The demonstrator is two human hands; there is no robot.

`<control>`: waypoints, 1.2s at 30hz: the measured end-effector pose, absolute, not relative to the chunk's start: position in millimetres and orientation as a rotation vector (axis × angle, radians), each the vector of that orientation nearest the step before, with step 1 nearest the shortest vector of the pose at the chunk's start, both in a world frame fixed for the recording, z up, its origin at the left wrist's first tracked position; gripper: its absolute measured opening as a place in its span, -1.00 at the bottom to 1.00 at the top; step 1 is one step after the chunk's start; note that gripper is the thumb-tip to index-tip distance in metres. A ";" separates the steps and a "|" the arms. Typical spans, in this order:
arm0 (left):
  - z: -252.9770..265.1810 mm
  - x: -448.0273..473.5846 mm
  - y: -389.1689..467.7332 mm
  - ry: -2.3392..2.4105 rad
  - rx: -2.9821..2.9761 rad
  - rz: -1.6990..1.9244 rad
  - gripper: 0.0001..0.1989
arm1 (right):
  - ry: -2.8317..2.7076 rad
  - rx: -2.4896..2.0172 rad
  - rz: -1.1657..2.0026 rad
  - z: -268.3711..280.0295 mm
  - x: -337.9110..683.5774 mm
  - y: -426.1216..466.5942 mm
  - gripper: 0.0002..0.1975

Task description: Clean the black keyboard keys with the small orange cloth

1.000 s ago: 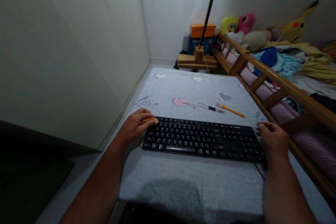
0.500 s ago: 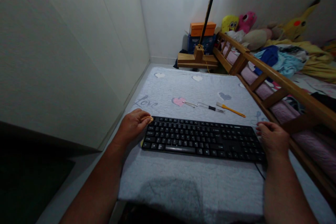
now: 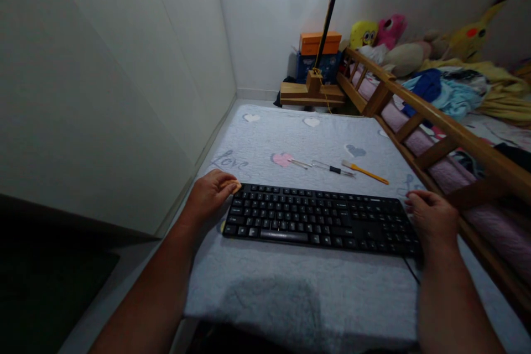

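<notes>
A black keyboard (image 3: 307,218) lies flat on a cloth-covered table (image 3: 269,282), its cable running out near the right front corner. At its far left corner, my left hand (image 3: 211,191) pinches a small orange-tan cloth (image 3: 232,185), which touches the corner. My right hand (image 3: 433,215) is closed at the keyboard's right edge, fingers curled against it; part of the grip is hidden. Beyond the keyboard lie a few cotton swabs (image 3: 299,164), a wire puller tool with a black handle (image 3: 335,170) and a brush with a yellow handle (image 3: 367,172).
A wooden bed rail (image 3: 448,121) runs along the right, with clothes and plush toys behind it. White cabinet doors (image 3: 166,94) stand at the left. Past the table's far edge are a wooden stand (image 3: 313,94) and an orange box (image 3: 319,43).
My left hand has shifted very slightly away from the keyboard corner, and more of the cloth shows. My right hand stays at the right edge.
</notes>
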State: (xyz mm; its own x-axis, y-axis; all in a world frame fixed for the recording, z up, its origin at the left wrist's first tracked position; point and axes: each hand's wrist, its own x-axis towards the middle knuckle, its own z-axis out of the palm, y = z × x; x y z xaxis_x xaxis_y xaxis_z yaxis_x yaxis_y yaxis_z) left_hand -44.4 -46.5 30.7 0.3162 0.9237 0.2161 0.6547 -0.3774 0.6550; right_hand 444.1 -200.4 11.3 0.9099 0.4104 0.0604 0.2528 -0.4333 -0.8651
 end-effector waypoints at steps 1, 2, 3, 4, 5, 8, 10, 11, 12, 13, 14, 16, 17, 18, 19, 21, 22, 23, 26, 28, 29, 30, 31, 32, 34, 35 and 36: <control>30.5 -44.5 -45.8 1.416 2.144 0.821 -0.77 | -0.481 -2.043 0.192 10.3 444.7 -200.4 -0.65; 30.5 -44.5 -45.2 1.429 2.149 0.843 -0.77 | -0.483 -2.043 0.192 9.4 445.4 -200.4 -0.64; 30.8 -44.4 -44.7 1.430 2.148 0.861 -0.77 | -0.484 -2.044 0.190 8.5 446.1 -200.4 -0.64; 31.2 -44.1 -44.4 1.420 2.143 0.875 -0.76 | -0.483 -2.046 0.188 7.8 446.7 -200.4 -0.64; 31.8 -43.5 -44.5 1.403 2.135 0.883 -0.76 | -0.481 -2.047 0.188 7.4 447.2 -200.4 -0.64; 33.6 -40.3 -46.0 1.345 2.134 0.857 -0.77 | -0.475 -2.048 0.190 7.9 447.4 -200.1 -0.65; 34.3 -37.8 -47.7 1.326 2.144 0.813 -0.78 | -0.475 -2.049 0.192 9.5 446.4 -199.8 -0.66; 34.4 -36.8 -48.6 1.322 2.142 0.796 -0.78 | -0.476 -2.050 0.191 10.3 445.7 -199.6 -0.67; 34.5 -36.0 -49.6 1.322 2.135 0.789 -0.78 | -0.476 -2.052 0.192 10.9 445.1 -199.5 -0.67; 34.5 -35.5 -50.5 1.323 2.123 0.786 -0.78 | -0.475 -2.054 0.190 11.3 444.6 -199.5 -0.68; 34.5 -35.3 -51.6 1.327 2.107 0.787 -0.78 | -0.474 -2.055 0.187 11.5 444.2 -199.5 -0.68; 33.9 -35.5 -53.4 1.346 2.059 0.791 -0.77 | -0.474 -2.060 0.185 11.1 444.0 -199.6 -0.67; 33.3 -35.8 -54.1 1.354 2.029 0.788 -0.77 | -0.474 -2.062 0.186 10.7 444.2 -199.8 -0.67; 32.7 -36.3 -54.5 1.358 2.003 0.782 -0.76 | -0.474 -2.063 0.186 10.2 444.6 -199.9 -0.67; 32.0 -36.9 -54.6 1.359 1.982 0.774 -0.75 | -0.475 -2.063 0.186 9.7 445.1 -200.1 -0.66; 30.8 -38.0 -53.9 1.363 1.970 0.762 -0.74 | -0.481 -2.061 0.190 9.1 446.1 -200.3 -0.66; 30.5 -38.4 -53.3 1.371 1.981 0.761 -0.75 | -0.484 -2.060 0.192 9.1 446.4 -200.3 -0.66; 30.5 -38.8 -52.5 1.385 2.002 0.760 -0.75 | -0.485 -2.062 0.193 9.3 446.7 -200.4 -0.66; 31.8 -38.9 -51.2 1.430 2.073 0.740 -0.78 | -0.484 -2.067 0.197 10.3 446.6 -200.6 -0.65; 33.0 -38.5 -51.8 1.451 2.084 0.734 -0.78 | -0.489 -2.071 0.191 10.6 446.4 -200.8 -0.64; 33.5 -38.3 -52.4 1.459 2.070 0.751 -0.78 | -0.491 -2.074 0.188 10.6 446.3 -200.9 -0.64; 33.9 -38.1 -53.2 1.462 2.046 0.775 -0.78 | -0.492 -2.078 0.184 10.5 446.3 -201.0 -0.65; 34.2 -37.9 -53.8 1.460 2.016 0.802 -0.78 | -0.493 -2.085 0.179 10.3 446.2 -201.1 -0.65; 34.5 -37.8 -54.2 1.454 1.987 0.827 -0.78 | -0.495 -2.092 0.175 10.1 446.1 -201.2 -0.65; 34.8 -37.9 -54.0 1.444 1.960 0.858 -0.78 | -0.498 -2.097 0.176 10.3 445.6 -201.3 -0.66; 34.9 -38.1 -53.3 1.443 1.972 0.866 -0.78 | -0.497 -2.094 0.176 10.7 445.1 -201.3 -0.66; 34.9 -38.4 -52.4 1.444 1.997 0.874 -0.79 | -0.499 -2.090 0.179 11.2 444.5 -201.3 -0.66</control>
State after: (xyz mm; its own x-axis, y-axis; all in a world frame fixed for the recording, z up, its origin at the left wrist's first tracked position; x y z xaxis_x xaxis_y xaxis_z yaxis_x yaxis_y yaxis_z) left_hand -38.4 -52.4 34.9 0.2234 0.9544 0.1982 0.6184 -0.2960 0.7280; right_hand 444.5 -201.3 11.2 0.9061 0.4174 0.0683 0.2793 -0.4692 -0.8377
